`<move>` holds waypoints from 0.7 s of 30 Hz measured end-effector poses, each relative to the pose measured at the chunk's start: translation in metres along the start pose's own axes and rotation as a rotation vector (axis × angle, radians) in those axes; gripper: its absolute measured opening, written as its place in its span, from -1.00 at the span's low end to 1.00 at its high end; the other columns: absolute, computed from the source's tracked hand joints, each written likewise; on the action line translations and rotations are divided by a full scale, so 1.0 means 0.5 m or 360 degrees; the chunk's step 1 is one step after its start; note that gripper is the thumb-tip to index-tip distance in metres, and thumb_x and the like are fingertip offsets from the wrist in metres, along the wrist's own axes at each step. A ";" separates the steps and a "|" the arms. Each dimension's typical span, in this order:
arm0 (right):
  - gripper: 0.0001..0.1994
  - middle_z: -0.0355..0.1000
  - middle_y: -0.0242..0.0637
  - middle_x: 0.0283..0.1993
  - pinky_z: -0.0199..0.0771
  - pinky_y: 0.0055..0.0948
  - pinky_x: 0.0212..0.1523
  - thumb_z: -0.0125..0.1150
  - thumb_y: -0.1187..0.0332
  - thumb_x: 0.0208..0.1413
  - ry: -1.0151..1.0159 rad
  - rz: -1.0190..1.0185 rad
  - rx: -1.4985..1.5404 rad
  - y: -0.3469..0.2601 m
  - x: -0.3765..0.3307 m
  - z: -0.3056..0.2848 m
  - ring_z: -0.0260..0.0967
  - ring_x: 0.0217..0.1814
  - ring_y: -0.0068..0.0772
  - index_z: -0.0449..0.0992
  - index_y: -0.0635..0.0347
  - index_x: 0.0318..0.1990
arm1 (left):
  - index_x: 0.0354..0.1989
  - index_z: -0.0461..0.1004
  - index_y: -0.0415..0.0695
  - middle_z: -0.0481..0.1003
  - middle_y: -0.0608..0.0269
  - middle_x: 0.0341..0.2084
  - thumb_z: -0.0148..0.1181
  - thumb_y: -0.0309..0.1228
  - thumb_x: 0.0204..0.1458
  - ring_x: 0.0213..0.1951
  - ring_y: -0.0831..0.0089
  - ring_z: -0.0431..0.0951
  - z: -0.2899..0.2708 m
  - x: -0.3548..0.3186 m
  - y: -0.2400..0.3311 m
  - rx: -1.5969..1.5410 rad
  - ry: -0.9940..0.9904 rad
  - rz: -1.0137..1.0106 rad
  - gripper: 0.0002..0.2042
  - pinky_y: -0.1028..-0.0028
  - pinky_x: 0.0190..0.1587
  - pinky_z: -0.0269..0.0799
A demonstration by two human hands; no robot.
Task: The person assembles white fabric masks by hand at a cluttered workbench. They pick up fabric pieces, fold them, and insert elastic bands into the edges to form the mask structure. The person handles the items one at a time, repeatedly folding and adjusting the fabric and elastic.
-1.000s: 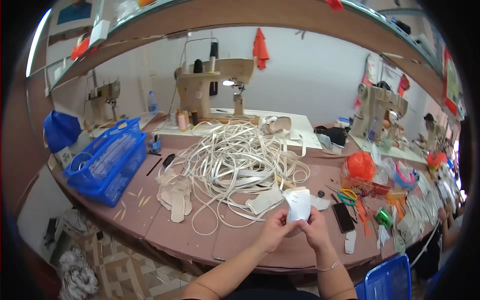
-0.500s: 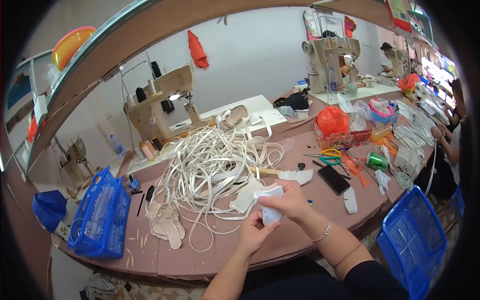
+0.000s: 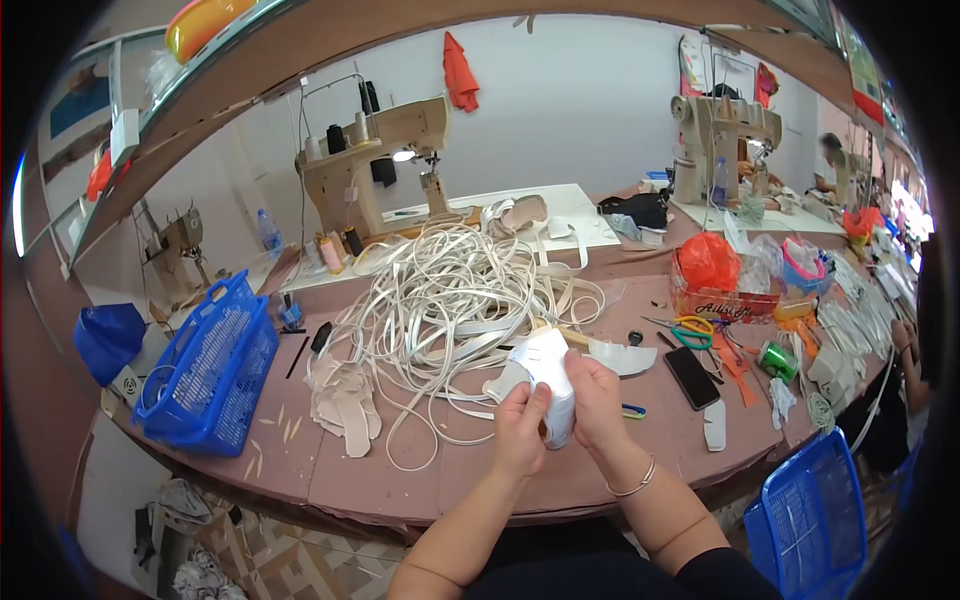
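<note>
Between my two hands, above the near part of the table, is a curved white piece of sheet material (image 3: 545, 365), leather-like, with small marks on its surface. My left hand (image 3: 522, 432) pinches its lower left edge with the thumb on top. At its right side, my right hand (image 3: 597, 398) grips it with the thumb along the edge; a bangle circles that wrist. Just beyond lies a large tangled heap of white and cream straps (image 3: 450, 290). A flat white cut piece (image 3: 622, 358) lies to the right of the hands. Beige cut pieces (image 3: 343, 400) are piled at the left.
A blue plastic basket (image 3: 215, 370) stands on the left. Right of my hands lie a black phone (image 3: 692, 377), scissors (image 3: 692, 330) and a green can (image 3: 777, 362). A sewing machine (image 3: 370, 165) stands behind the straps. Another blue basket (image 3: 812, 515) is below the table's right edge.
My view has swung to the left. The white piece is now turned with its broad face showing, and my hands have shifted to hold it by its lower and right sides.
</note>
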State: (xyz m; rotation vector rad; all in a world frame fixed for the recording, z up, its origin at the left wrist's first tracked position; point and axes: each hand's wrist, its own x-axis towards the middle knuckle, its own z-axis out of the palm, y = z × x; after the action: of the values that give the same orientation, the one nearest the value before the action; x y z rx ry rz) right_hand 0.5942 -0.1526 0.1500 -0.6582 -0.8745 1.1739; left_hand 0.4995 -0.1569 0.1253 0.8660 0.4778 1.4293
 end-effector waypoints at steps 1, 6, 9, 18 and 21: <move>-0.72 0.36 -0.46 -0.52 0.19 -0.71 -0.54 0.01 0.20 0.13 0.0037 -0.0023 -0.0004 0.002 0.003 0.002 0.18 -0.54 -0.76 0.44 0.26 -0.42 | -0.51 0.35 -0.11 0.31 0.49 -0.69 0.10 -0.31 0.04 -0.65 0.78 0.21 0.001 0.002 0.001 0.0001 0.0019 0.0023 -0.82 0.72 -0.63 0.08; -0.74 0.36 -0.46 -0.51 0.19 -0.73 -0.54 0.02 0.23 0.13 -0.0240 0.0052 -0.0243 -0.009 -0.003 -0.028 0.18 -0.54 -0.76 0.43 0.26 -0.41 | -0.34 0.37 -0.18 0.44 0.31 -0.40 0.04 -0.28 0.08 -0.35 0.61 0.41 -0.008 0.003 0.015 0.0154 -0.0060 0.0076 -0.80 0.60 -0.28 0.33; -0.76 0.35 -0.48 -0.49 0.20 -0.72 -0.51 0.02 0.24 0.14 -0.0221 0.0021 -0.0241 0.001 -0.011 -0.027 0.17 -0.51 -0.77 0.42 0.26 -0.40 | -0.36 0.36 -0.19 0.44 0.32 -0.41 0.01 -0.28 0.09 -0.37 0.63 0.41 -0.009 0.008 0.028 -0.0164 -0.0064 -0.0057 -0.80 0.62 -0.30 0.33; -0.76 0.38 -0.42 -0.35 0.28 -0.67 -0.37 -0.06 0.23 0.17 -0.0211 -0.0103 -0.0246 0.033 -0.027 -0.014 0.25 -0.37 -0.72 0.39 0.25 -0.26 | -0.29 0.36 -0.21 0.43 0.31 -0.40 -0.08 -0.30 0.13 -0.40 0.63 0.39 -0.011 0.017 0.025 0.0241 0.0053 0.0143 -0.78 0.64 -0.31 0.30; -0.74 0.40 -0.39 -0.33 0.30 -0.65 -0.32 -0.07 0.21 0.17 -0.0217 -0.0017 0.0023 0.011 -0.020 -0.005 0.28 -0.34 -0.69 0.39 0.25 -0.26 | -0.25 0.36 -0.22 0.43 0.31 -0.39 -0.03 -0.35 0.10 -0.40 0.63 0.38 -0.011 -0.010 0.056 -0.0068 -0.0137 -0.0137 -0.82 0.62 -0.28 0.29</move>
State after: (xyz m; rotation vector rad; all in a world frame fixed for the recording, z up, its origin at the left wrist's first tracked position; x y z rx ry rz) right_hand 0.5921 -0.1609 0.1421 -0.5657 -0.9819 1.2250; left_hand 0.4768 -0.1628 0.1421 0.8595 0.4131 1.3138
